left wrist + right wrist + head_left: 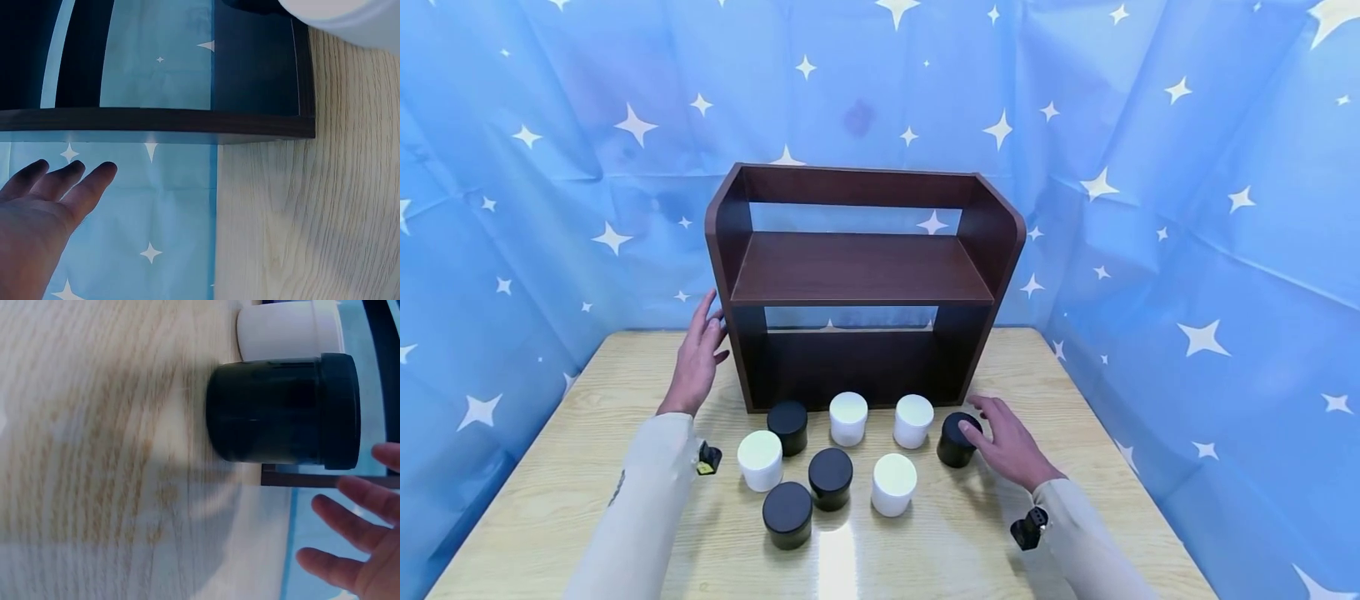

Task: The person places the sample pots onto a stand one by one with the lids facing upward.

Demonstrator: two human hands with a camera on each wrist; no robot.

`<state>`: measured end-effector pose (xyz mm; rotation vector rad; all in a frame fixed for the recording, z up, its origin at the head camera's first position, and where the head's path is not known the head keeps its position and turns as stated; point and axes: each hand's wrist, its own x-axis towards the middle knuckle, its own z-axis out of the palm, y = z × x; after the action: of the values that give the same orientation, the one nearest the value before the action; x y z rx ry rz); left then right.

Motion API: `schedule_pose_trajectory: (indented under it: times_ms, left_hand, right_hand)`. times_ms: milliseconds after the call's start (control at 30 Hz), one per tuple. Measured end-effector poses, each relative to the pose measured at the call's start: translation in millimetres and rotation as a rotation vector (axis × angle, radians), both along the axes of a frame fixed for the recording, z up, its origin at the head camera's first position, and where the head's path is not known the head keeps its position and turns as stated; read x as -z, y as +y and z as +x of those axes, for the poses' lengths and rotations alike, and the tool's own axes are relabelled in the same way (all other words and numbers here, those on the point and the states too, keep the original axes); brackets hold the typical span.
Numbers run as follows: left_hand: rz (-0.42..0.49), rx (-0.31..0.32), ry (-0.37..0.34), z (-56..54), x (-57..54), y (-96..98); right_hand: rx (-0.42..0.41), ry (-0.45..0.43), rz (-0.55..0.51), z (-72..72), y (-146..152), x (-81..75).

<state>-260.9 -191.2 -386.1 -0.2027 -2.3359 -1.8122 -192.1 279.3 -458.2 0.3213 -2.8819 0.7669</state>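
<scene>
A dark brown two-tier wooden shelf (861, 267) stands on the table. Beside its left side panel (156, 119) my left hand (696, 354) is raised with fingers extended and nothing in it. My right hand (1011, 446) hovers at the lidded black jar (958, 442) furthest right, fingers spread and loosely bent. The right wrist view shows those fingers (350, 525) apart from the jar, just beyond its lid. Close by that black jar stands a white jar (913, 421), in front of the shelf.
Several more black jars (831, 479) and white jars (760, 460) stand upright before the shelf on the light wood table (970, 533). A blue curtain (1150, 150) with white stars hangs behind the table and along both sides.
</scene>
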Motion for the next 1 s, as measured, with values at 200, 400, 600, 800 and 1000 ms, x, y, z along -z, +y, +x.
schedule_pose_trajectory:
  times_ms: [200, 400, 600, 800, 1000]
  left_hand:
    - [0.042, 0.02, 0.016, -9.5, 12.1, -1.2]
    - [0.01, 0.018, -0.004, -9.3, 13.5, 1.9]
    - [-0.001, 0.019, -0.016, -12.0, 13.5, 1.9]
    - [-0.011, 0.001, -0.032, -12.9, 13.2, 1.9]
    - [-0.023, -0.004, -0.015, -11.5, 10.8, 3.3]
  right_hand:
    - [-0.003, 0.02, -0.004, 1.7, -3.0, 1.2]
    - [-0.012, 0.023, 0.006, 2.5, -5.4, 1.7]
    - [-0.026, 0.028, 0.007, 3.4, -6.3, 1.6]
    - [-0.033, 0.012, 0.014, 5.0, -8.7, 2.7]
    - [-0.027, -0.004, 0.015, 5.8, -9.9, 4.6]
